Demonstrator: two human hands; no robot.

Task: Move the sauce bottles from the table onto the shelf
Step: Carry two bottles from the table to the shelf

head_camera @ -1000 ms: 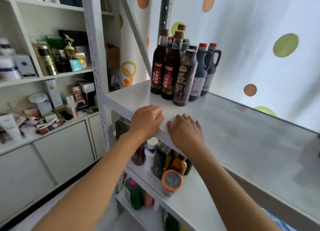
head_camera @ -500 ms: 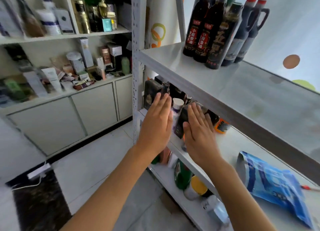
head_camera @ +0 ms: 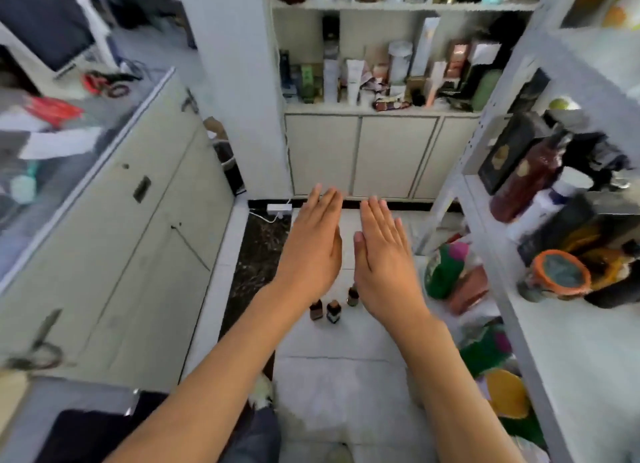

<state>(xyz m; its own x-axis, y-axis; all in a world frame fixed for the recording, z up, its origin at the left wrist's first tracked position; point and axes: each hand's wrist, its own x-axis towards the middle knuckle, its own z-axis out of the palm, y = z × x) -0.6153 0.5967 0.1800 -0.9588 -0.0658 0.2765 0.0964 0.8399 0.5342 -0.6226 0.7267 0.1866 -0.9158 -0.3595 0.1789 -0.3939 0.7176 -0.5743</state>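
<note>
Three small dark sauce bottles (head_camera: 332, 306) stand upright on the white tiled floor, seen from above between my forearms. My left hand (head_camera: 313, 246) and my right hand (head_camera: 382, 251) are held out flat side by side above them, fingers straight, holding nothing. The grey metal shelf (head_camera: 568, 341) runs down the right side of the head view, with dark bottles and boxes (head_camera: 526, 171) on its levels. The shelf's top level with the tall sauce bottles is out of view.
A cream cabinet (head_camera: 114, 240) stands at the left and a low cupboard (head_camera: 377, 157) with cluttered shelves ahead. A white power strip (head_camera: 278, 209) lies on the floor by a dark mat (head_camera: 256, 254). Green and orange containers (head_camera: 453, 275) crowd the shelf's lower levels.
The view has swung down and left, away from the shelf to the floor. Both hands have left the shelf edge and now hover flat over three bottles on the floor.
</note>
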